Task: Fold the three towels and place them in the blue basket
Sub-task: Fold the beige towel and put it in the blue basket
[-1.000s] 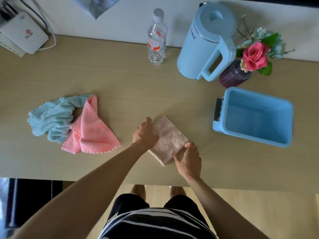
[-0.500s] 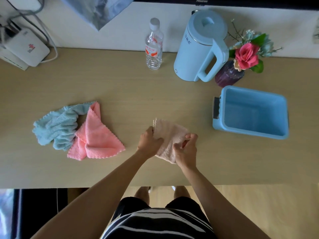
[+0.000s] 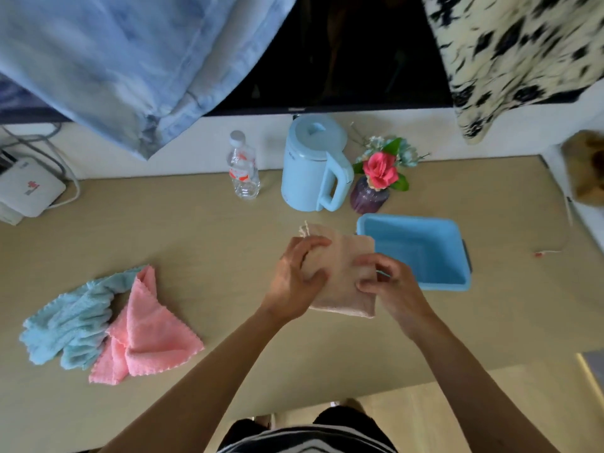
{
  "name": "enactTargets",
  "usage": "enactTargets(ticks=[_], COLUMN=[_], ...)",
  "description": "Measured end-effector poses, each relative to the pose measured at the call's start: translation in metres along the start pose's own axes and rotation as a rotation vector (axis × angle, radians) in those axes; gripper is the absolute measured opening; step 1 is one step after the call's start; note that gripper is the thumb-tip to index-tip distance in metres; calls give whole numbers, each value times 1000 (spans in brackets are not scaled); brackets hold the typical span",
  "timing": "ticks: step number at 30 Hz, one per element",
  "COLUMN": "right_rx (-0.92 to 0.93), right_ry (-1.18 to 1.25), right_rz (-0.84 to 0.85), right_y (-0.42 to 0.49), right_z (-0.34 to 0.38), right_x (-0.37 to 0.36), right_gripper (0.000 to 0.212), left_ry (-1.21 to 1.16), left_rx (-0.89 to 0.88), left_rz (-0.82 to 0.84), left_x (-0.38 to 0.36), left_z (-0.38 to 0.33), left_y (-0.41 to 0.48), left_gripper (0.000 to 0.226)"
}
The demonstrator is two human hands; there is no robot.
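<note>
A folded beige towel (image 3: 346,273) is held above the table, just left of the blue basket (image 3: 457,282). My left hand (image 3: 299,276) grips its left side and my right hand (image 3: 389,282) pinches its right edge. The towel's upper right corner overlaps the basket's near left rim. The basket is empty. At the left of the table lie a crumpled light blue towel (image 3: 68,325) and an unfolded pink towel (image 3: 147,335), the pink one partly over the blue.
Behind the towel stand a light blue kettle (image 3: 310,165), a plastic water bottle (image 3: 243,171) and a purple vase with a pink flower (image 3: 376,188). A white router (image 3: 26,191) sits far left. Hanging cloths and a dark screen fill the wall above.
Both hands lifted the folded beige towel off the table and carried it right, up to the basket's left rim. The camera tilted upward, showing more of the wall.
</note>
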State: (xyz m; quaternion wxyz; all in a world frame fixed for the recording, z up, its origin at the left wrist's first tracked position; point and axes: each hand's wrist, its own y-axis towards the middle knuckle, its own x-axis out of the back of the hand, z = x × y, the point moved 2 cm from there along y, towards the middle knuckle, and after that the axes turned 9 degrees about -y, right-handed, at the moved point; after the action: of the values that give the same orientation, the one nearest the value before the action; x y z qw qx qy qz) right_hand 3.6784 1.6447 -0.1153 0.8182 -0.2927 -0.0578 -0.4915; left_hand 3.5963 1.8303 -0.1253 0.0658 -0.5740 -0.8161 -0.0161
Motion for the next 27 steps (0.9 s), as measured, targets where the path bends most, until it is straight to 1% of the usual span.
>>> enactTargets(ticks=[5,7,10,13,15,18,20,21,22,24,25,27], right_rx=[54,76,55,42,58,50,38,36,28,19,23,37], right_ry=[-143,-256,-477,-677,-804,-888,-970,-1034,-1103,-1189,-1211,-1271], right_rz=[-56,-43,-1,37,56,113,170,195,215,225,226,237], right_y=[25,38,58,79,95,116,128,132,135,140,143,147], right_z=[5,1,-10,-25,-38,-57,-69,-72,-75,-83,-87,-94], right_x=[85,115,153,174,179,175,170,165,161,152,148,142], right_gripper=[45,48,52,54,55,55,52,54,62,78,80,76], left_ry=[96,160,266,346,394,511,596,622,639,668,677,675], left_rx=[25,45,84,145,188,232,255,265,283,331,354,400], left_rz=[42,81,140,202,231,289,350,376,401,440,453,469], left_x=[-60,-89,-137,-173,-192,-208,-219,-222,-225,-231,-233,-238], left_z=[-27,-30,-25,-9,4,19,28,32,36,46,51,59], left_y=[47,64,85,99,108,118,124,126,127,130,131,132], left_gripper=[49,53,63,68,70,71,71,72,73,80,86,98])
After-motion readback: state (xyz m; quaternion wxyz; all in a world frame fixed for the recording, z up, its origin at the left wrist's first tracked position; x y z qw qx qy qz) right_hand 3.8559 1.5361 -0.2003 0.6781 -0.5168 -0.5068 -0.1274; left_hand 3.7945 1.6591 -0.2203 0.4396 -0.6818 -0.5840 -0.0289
